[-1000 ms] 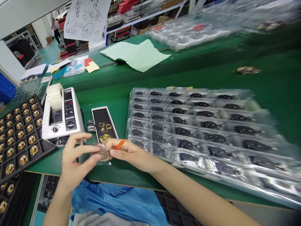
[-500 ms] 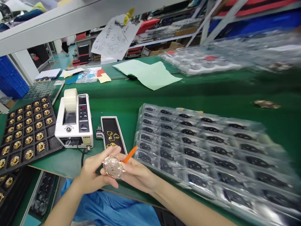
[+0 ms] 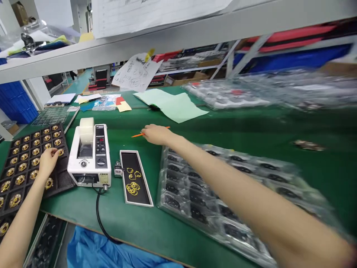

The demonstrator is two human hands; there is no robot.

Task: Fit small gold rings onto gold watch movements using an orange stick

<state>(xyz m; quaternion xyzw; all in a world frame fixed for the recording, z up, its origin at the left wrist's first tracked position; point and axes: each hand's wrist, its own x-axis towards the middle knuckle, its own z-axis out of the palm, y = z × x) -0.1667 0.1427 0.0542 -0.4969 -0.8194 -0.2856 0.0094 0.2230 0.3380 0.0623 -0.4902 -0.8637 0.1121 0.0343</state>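
Note:
My left hand [image 3: 49, 160] is over the black foam tray [image 3: 61, 178] at the left, its fingertips closed at a gold round watch part [image 3: 60, 152] in the tray's right column. Rows of similar gold parts lie in the other compartments. My right hand [image 3: 156, 134] reaches over the green bench, above the small white-edged tray, with its fingers closed on a thin orange stick [image 3: 137, 135]. Part of the stick shows on either side of the hand. That small tray [image 3: 138, 178] holds several thin yellow rings.
A white tape dispenser [image 3: 89, 156] stands between the trays, with a small metal block [image 3: 118, 169] beside it. Clear plastic trays of black parts [image 3: 178, 186] lie under my right forearm. Green paper [image 3: 178, 106] lies behind; a rose-gold item [image 3: 308, 145] is far right.
My hands have moved apart, the left to the foam tray and the right forward over the bench. The round metal watch part they held together is no longer between them. The view has shifted.

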